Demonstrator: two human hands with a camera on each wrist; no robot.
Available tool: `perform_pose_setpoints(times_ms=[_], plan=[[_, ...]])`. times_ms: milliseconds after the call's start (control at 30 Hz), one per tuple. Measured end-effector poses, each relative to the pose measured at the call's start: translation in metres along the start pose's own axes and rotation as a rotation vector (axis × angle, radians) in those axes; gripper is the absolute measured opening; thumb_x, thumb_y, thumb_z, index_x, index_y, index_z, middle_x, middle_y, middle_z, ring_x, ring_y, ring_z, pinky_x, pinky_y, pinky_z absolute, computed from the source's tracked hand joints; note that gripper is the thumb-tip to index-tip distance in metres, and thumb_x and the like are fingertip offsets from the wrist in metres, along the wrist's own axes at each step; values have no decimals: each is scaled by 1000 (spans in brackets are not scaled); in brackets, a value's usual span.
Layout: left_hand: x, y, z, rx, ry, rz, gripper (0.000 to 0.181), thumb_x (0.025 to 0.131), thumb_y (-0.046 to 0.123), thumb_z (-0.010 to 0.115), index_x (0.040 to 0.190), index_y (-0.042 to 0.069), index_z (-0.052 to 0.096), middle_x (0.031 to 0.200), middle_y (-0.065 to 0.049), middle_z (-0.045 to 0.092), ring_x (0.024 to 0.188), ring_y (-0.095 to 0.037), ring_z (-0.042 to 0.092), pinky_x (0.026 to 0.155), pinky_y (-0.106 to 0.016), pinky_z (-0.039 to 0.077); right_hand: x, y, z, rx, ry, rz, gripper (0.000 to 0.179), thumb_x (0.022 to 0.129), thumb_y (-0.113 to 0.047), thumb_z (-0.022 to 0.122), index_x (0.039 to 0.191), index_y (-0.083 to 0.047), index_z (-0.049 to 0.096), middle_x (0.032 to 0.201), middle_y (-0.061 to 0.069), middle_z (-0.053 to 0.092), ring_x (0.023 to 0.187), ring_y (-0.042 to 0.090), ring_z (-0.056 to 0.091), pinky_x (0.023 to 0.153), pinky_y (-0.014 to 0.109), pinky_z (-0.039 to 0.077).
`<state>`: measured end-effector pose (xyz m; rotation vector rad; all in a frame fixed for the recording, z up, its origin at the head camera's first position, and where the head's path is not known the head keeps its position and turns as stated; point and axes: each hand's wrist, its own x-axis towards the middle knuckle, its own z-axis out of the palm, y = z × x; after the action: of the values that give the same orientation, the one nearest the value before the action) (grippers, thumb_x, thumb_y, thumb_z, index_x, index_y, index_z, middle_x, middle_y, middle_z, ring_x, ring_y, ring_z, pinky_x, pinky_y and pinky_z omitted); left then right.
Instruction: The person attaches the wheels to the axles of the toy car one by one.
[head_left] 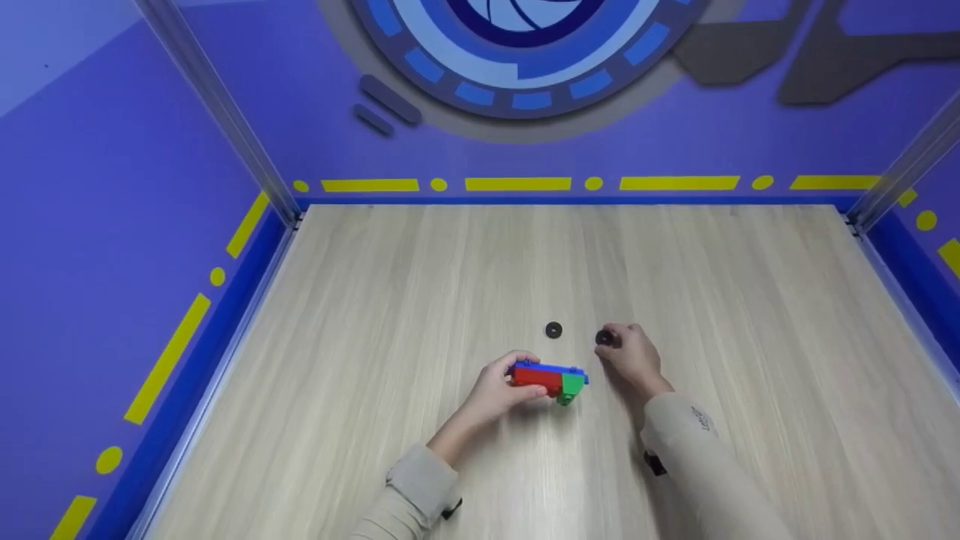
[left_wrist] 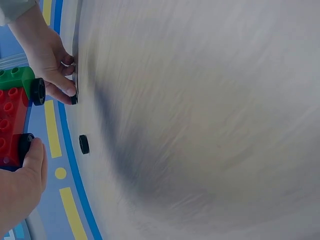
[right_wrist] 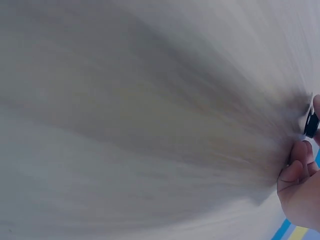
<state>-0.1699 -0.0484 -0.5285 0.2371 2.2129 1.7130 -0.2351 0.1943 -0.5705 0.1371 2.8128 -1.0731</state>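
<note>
My left hand point(head_left: 491, 391) grips a toy brick car point(head_left: 538, 381) just above the table, thumb on its near side. Red, green and blue bricks make up the car. In the left wrist view, two black wheels show on it, one under the green brick point(left_wrist: 19, 78) and one beside my thumb. To the right, my right hand point(head_left: 634, 358) pinches a loose black wheel point(head_left: 604, 338) between thumb and fingers, low at the tabletop. Another black wheel point(head_left: 553, 330) lies on the table between the hands, slightly beyond the car.
The pale wood-grain table point(head_left: 420, 285) is bounded by blue-purple panels point(head_left: 247, 45) at the back and both sides. Metal posts point(head_left: 225, 112) stand at the rear corners. Yellow dashes and dots run along the panels' lower edges.
</note>
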Motion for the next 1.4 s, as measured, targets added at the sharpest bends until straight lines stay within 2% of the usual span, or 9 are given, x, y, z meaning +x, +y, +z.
perform_pose_setpoints(times_ms=[200, 367, 433, 567, 667, 767, 900, 1200, 1400], plan=[[0, 1, 0, -18, -5, -11, 43, 72, 16, 72, 111, 14, 54, 112, -7, 55, 91, -18, 54, 73, -26, 48, -2, 1, 3, -30, 21, 1, 38, 80, -19, 62, 115, -6, 54, 106, 16, 49, 98, 30, 50, 86, 46, 39], [-8, 16, -2, -19, -12, -5, 42, 73, 13, 71, 111, 9, 54, 110, -9, 56, 90, -17, 54, 73, -25, 48, -2, 3, 5, -10, 29, 4, 36, 80, -17, 63, 113, -6, 55, 106, 15, 49, 100, 30, 51, 88, 46, 39], [-8, 16, -2, -17, -6, -2, 42, 73, 13, 71, 111, 9, 54, 110, -8, 56, 90, -17, 54, 73, -25, 48, -2, 5, 4, 5, 29, -2, 35, 79, -16, 63, 111, -5, 55, 107, 16, 50, 100, 30, 51, 88, 46, 39], [0, 0, 1, -4, 4, -10, 44, 72, 17, 72, 113, 13, 53, 112, -6, 55, 92, -17, 54, 75, -27, 48, -5, 7, 2, 52, 19, -14, 34, 79, -13, 63, 111, -3, 55, 108, 17, 51, 103, 31, 50, 90, 46, 39], [-1, 0, 2, -2, 16, -18, 46, 72, 20, 72, 113, 14, 52, 112, -6, 55, 94, -18, 54, 77, -28, 48, -8, 7, 1, 94, 12, -25, 35, 79, -11, 62, 111, -1, 54, 108, 17, 51, 104, 30, 49, 89, 44, 40], [-1, 1, 2, -12, 24, -31, 45, 72, 20, 72, 112, 14, 52, 110, -5, 55, 94, -18, 54, 78, -29, 48, -13, 7, -1, 126, -1, -45, 34, 79, -9, 63, 110, -1, 55, 105, 15, 52, 98, 28, 50, 81, 39, 44], [-1, 0, 3, -17, 30, -36, 42, 71, 18, 72, 108, 15, 53, 107, -5, 56, 92, -18, 54, 77, -28, 49, -21, 2, -4, 158, -22, -88, 33, 77, -7, 64, 108, -1, 56, 100, 13, 52, 89, 24, 51, 70, 29, 43], [-3, 4, 4, -65, 19, -28, 40, 72, 13, 71, 108, 13, 53, 105, -6, 56, 86, -17, 56, 70, -26, 49, -36, -11, -11, 178, -48, -166, 31, 73, -6, 66, 104, -4, 60, 94, 10, 56, 74, 18, 50, 63, 25, 41], [-11, 22, 2, -75, 20, -19, 40, 73, 9, 70, 108, 5, 52, 104, -10, 57, 88, -18, 56, 72, -26, 50, -45, -19, -17, 189, -62, -200, 32, 73, -7, 67, 105, -4, 60, 93, 8, 56, 73, 17, 49, 62, 24, 42]])
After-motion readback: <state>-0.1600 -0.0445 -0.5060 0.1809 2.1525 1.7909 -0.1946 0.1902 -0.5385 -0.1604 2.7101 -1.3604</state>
